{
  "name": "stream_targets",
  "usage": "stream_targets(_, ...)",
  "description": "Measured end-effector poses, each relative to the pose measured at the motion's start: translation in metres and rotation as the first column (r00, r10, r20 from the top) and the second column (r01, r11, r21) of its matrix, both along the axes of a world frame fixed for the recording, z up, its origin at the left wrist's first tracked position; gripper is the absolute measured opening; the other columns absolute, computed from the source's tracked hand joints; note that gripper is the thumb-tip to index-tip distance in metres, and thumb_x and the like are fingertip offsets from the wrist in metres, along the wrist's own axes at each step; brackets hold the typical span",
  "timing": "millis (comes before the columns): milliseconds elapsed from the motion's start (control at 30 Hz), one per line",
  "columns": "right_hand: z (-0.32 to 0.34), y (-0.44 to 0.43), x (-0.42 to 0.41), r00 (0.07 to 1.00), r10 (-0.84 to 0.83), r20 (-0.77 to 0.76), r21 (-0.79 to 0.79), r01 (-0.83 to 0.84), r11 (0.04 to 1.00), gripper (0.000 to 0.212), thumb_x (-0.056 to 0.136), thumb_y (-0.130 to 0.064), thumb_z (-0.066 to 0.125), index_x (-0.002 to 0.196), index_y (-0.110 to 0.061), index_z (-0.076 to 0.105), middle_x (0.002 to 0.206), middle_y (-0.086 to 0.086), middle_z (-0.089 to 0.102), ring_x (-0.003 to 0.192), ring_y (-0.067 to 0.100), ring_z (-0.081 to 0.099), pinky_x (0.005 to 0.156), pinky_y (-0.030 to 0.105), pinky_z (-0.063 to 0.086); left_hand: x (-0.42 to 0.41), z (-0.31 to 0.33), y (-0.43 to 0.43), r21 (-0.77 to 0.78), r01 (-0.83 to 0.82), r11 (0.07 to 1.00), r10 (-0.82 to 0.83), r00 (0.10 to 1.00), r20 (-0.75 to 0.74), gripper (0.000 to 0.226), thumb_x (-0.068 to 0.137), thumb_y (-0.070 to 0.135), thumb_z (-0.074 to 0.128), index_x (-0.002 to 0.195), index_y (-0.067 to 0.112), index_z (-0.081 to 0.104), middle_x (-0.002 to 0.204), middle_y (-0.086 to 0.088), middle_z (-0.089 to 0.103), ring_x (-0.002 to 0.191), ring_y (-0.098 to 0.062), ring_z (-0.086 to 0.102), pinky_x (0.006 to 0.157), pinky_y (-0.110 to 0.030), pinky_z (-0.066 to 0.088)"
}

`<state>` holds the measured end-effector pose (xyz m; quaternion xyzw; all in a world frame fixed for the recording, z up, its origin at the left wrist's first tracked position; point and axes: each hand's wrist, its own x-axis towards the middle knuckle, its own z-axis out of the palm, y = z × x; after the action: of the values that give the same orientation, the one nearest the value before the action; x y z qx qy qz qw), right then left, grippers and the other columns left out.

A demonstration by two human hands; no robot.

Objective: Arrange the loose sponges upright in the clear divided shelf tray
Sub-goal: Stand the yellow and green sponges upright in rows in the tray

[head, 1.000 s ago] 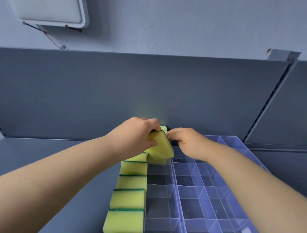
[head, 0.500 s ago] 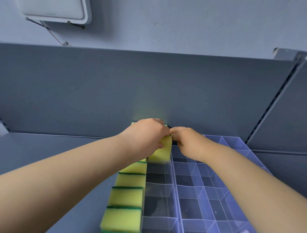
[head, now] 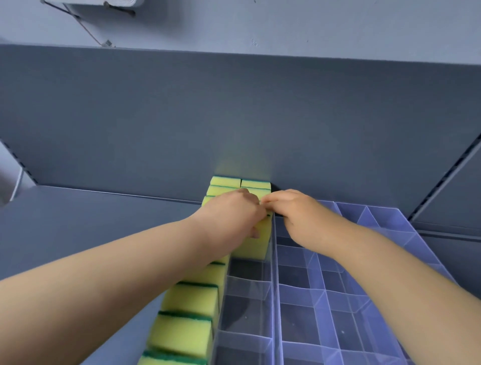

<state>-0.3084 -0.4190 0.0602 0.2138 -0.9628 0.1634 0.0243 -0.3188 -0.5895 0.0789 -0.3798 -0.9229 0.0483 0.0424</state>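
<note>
1. The left hand (head: 229, 216) hides the sponge (head: 253, 245) top, fingers clamped on it, toward 12 o'clock in the tray (head: 338, 286).
2. I cannot tell the right hand (head: 299, 218) fingers' grip.
3. At 7 o'clock, the sponge row (head: 190, 299) is cut off below.

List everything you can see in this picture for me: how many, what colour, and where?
Sponges: about ten showing; yellow with a green edge; upright in two rows along the tray's left side.
Tray: one; clear, divided; on the shelf.
Shelf: one; grey; below a grey back panel.
Box: one; white; on the wall, top left, mostly cut off.
Left hand: grips a sponge in the second row.
Right hand: pinches that sponge's top edge.
</note>
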Motion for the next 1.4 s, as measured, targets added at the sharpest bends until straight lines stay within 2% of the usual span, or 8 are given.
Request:
stream_targets(167,0.011,-0.008,0.018,1.000,-0.008,-0.013,0.008,0.008,1.000,0.058,0.081,0.013,0.032,0.124,-0.019,0.055,0.129,-0.002,0.053,0.120,0.018,0.042,0.097,0.033,0.038,0.014,0.007,-0.014,0.152,0.011,0.988,-0.010,1.000,-0.002,0.035,0.095,0.043,0.042,0.123,0.026,0.055,0.119,0.004,0.053,0.112,-0.016,0.045,0.091,-0.032,0.042)
stream_targets(367,0.061,-0.026,0.082,0.971,-0.208,-0.121,-0.102,0.196,0.975,0.040,0.094,-0.004,0.039,0.128,-0.020,0.054,0.136,-0.008,0.049,0.126,0.005,0.039,0.094,-0.003,0.017,0.047,0.036,-0.041,0.252,0.150,0.956,-0.106,0.978,-0.179,0.035,0.096,0.042,0.039,0.127,0.033,0.052,0.112,0.011,0.059,0.105,-0.017,0.054,0.080,-0.033,0.047)
stream_targets(467,0.077,-0.042,0.133,0.929,-0.329,-0.171,-0.238,0.285,0.929,0.034,0.093,-0.008,0.047,0.122,-0.022,0.059,0.123,-0.016,0.053,0.112,-0.011,0.040,0.089,-0.008,0.020,0.072,0.046,-0.059,0.322,0.291,0.901,-0.192,0.933,-0.305,0.035,0.089,0.041,0.041,0.109,0.028,0.065,0.090,0.008,0.067,0.081,-0.021,0.062,0.061,-0.028,0.046)
stream_targets(567,0.067,-0.059,0.187,0.849,-0.482,-0.219,-0.380,0.381,0.843,0.031,0.091,-0.011,0.052,0.116,-0.026,0.062,0.111,-0.028,0.051,0.101,-0.025,0.041,0.090,-0.004,0.026,0.099,0.042,-0.076,0.326,0.362,0.873,-0.252,0.909,-0.333,0.040,0.083,0.044,0.036,0.100,0.027,0.068,0.080,0.008,0.068,0.073,-0.022,0.064,0.055,-0.029,0.048)
stream_targets(700,0.034,-0.084,0.256,0.732,-0.657,-0.180,-0.430,0.542,0.722,0.028,0.090,-0.021,0.054,0.114,-0.032,0.062,0.114,-0.034,0.049,0.111,-0.018,0.042,0.092,-0.002,0.027,0.140,0.027,-0.085,0.432,0.432,0.792,-0.347,0.900,-0.264,0.041,0.081,0.047,0.038,0.106,0.031,0.067,0.086,0.012,0.069,0.077,-0.015,0.066,0.054,-0.027,0.052)
stream_targets(867,-0.002,-0.087,0.331,0.541,-0.837,-0.087,-0.466,0.720,0.514,0.027,0.091,-0.035,0.051,0.115,-0.031,0.062,0.115,-0.030,0.054,0.110,-0.016,0.045,0.090,-0.001,0.029,0.193,0.002,-0.050,0.647,0.407,0.645,-0.485,0.872,-0.065,0.043,0.085,0.051,0.036,0.119,0.037,0.058,0.106,0.014,0.066,0.096,-0.008,0.060,0.068,-0.025,0.052)
stream_targets(1200,-0.077,-0.034,0.469,0.167,-0.983,0.076,-0.375,0.919,0.127,0.040,0.088,-0.046,0.040,0.118,-0.027,0.060,0.119,-0.013,0.058,0.109,-0.001,0.050,0.094,0.008,0.031,0.310,-0.072,0.092,0.508,0.682,0.526,-0.772,0.634,-0.053,0.030,0.076,0.041,0.048,0.097,0.033,0.068,0.084,0.016,0.068,0.072,-0.008,0.066,0.047,-0.018,0.047)
stream_targets(1400,-0.130,0.039,0.549,0.038,-0.977,0.208,-0.239,0.971,-0.013,0.089,0.073,-0.080,0.007,0.125,-0.026,0.054,0.128,-0.009,0.053,0.118,0.007,0.045,0.099,0.014,0.028,0.361,-0.133,0.184,0.401,0.724,0.561,-0.795,0.606,0.020,0.027,0.067,0.036,0.071,0.093,0.030,0.072,0.079,0.018,0.067,0.070,-0.006,0.066,0.039,-0.020,0.047)
